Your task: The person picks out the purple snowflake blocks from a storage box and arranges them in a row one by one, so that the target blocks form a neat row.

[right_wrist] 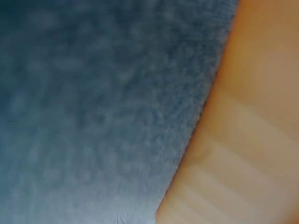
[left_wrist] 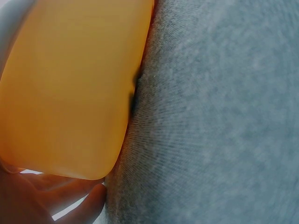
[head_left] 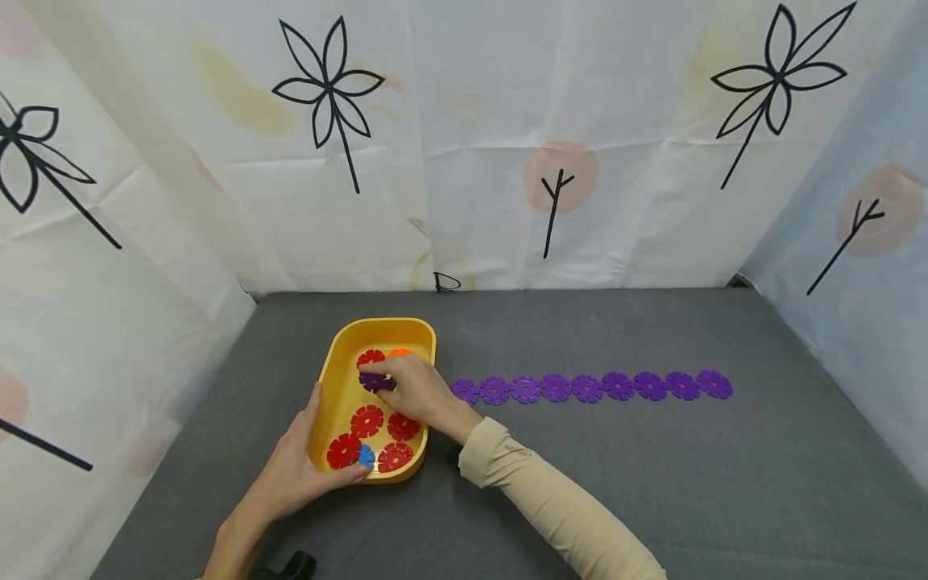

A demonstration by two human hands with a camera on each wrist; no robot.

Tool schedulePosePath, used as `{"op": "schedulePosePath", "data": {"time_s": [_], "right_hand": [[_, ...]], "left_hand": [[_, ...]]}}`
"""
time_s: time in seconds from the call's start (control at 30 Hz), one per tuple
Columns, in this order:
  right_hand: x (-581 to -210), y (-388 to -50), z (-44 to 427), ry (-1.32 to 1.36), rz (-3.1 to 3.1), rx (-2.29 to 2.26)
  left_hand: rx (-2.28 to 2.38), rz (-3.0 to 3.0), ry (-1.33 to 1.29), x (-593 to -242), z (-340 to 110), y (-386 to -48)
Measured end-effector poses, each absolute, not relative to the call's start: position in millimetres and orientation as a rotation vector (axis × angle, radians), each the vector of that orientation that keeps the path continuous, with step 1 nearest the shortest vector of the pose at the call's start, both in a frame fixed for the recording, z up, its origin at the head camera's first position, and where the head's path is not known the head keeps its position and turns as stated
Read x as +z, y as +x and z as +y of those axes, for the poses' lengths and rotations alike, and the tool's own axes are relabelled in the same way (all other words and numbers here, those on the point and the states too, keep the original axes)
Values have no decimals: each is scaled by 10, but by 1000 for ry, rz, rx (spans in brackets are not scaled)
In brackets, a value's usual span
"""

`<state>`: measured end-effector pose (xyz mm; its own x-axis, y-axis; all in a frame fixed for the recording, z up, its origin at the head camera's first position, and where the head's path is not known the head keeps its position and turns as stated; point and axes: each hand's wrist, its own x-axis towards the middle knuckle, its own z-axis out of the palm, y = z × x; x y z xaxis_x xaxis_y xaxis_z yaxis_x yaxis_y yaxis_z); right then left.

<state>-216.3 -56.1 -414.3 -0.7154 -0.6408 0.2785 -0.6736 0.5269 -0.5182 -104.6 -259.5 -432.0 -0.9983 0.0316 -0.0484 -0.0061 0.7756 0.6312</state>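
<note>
A yellow tray (head_left: 337,362) stands on the grey cloth, holding red flower-shaped discs (head_left: 367,420), a blue one (head_left: 366,457) and an orange one (head_left: 399,353). My left hand (head_left: 297,467) grips the tray's near left corner, thumb over the front rim and fingers along the left side. In the left wrist view the tray's wall (left_wrist: 70,93) hides part of that hand. My right hand (head_left: 420,391) reaches over the right rim, thumb and finger at either side of a purple flower disc (head_left: 377,382), pinching it. The right wrist view shows only tray wall (right_wrist: 261,116) and cloth.
To the right of the tray, several purple flower discs (head_left: 587,388) form a long chain across the grey cloth (head_left: 652,483). White patterned curtains (head_left: 478,97) enclose the back and sides. A black object (head_left: 293,566) lies at the front edge, by the left forearm.
</note>
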Motion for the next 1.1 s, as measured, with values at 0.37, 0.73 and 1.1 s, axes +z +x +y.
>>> {"op": "schedulePosePath", "data": {"time_s": [0.37,0.73,1.1], "right_hand": [[-3871,-2052,-214,1030,-2568,1712],[-3805,-1912,380,937,-2659,1803],[-3983,-1853,1107,820,-2741,1713]], "left_hand": [[1030,2876,-26,-4318,-2603,-1054],[1034,2873,-34,-4329,-2598,-1057],[1024,2884,-31,-4326,-2590,-1058]]}}
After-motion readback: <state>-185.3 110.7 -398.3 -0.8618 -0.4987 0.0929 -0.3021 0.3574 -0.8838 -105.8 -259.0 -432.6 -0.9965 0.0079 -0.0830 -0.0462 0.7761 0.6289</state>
